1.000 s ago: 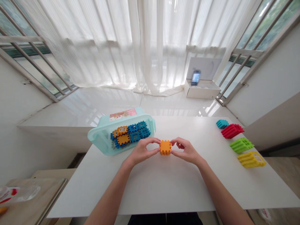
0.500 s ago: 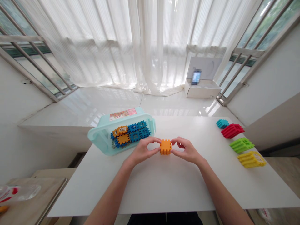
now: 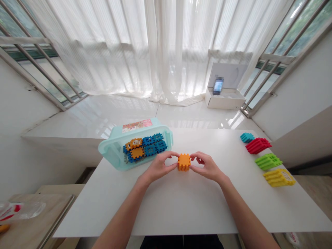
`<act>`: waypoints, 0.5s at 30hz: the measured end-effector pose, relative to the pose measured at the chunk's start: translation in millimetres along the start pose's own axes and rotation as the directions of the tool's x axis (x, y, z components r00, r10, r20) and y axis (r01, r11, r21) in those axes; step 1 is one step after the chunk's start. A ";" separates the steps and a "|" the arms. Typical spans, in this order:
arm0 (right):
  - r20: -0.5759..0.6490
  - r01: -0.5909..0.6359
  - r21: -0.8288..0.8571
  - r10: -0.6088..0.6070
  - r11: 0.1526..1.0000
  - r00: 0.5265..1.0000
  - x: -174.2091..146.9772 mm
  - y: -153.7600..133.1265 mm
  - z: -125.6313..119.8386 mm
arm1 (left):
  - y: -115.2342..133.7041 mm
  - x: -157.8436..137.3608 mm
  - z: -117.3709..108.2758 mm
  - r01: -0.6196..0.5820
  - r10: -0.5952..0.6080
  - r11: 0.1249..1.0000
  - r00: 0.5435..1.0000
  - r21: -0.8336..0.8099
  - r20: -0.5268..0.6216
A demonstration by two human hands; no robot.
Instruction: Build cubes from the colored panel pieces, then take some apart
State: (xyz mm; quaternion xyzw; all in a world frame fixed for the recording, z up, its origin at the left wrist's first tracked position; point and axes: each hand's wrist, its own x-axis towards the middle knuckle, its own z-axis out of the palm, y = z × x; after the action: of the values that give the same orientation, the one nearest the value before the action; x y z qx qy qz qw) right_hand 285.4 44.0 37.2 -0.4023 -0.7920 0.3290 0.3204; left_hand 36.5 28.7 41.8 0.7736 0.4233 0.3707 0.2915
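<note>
A small stack of orange notched building tiles (image 3: 184,162) stands on the white table in front of me. My left hand (image 3: 161,166) pinches its left side between thumb and fingertips. From the right, my right hand (image 3: 206,166) grips the opposite side the same way, some of its fingers curled. To the left, a pale teal plastic bin (image 3: 114,163) holds blue tiles (image 3: 150,150) and a few orange tiles (image 3: 137,153), some with window shapes. How many tiles make up the stack between my hands I cannot tell.
Along the table's right side stand groups of tiles: teal (image 3: 247,137), red (image 3: 258,146), green (image 3: 268,161) and yellow (image 3: 279,177). An open white box (image 3: 224,100) with a blurred phone sits on the ledge. A plastic bottle (image 3: 26,210) lies at the lower left.
The view has shifted very slightly. Both hands keep their hold on the orange stack, which stays in place.
</note>
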 end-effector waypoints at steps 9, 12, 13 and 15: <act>0.008 0.013 -0.026 -0.013 1.000 1.000 0.1 1.4 0.6 | -0.4 -0.7 1.6 0.004 -0.004 1.000 1.000 0.008 -0.007; 0.028 0.004 -0.036 -0.003 0.999 1.000 -0.1 2.0 -2.7 | 0.9 -1.1 -4.2 0.008 -0.008 1.000 1.000 0.028 -0.020; 0.031 -0.003 -0.035 0.004 0.999 1.000 -0.2 2.2 -4.5 | 0.6 -1.1 -7.7 0.019 -0.018 0.999 0.999 0.042 -0.037; 0.013 -0.017 -0.013 0.017 1.000 1.000 -0.3 3.1 -8.1 | -2.6 -1.2 -17.0 0.059 -0.047 0.994 0.991 0.092 -0.127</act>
State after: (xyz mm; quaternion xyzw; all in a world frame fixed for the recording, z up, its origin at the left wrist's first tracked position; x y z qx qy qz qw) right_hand 293.1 47.2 39.3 -0.4089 -0.7928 0.3293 0.3097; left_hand 21.0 31.2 48.9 0.7506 0.4781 0.3897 0.2369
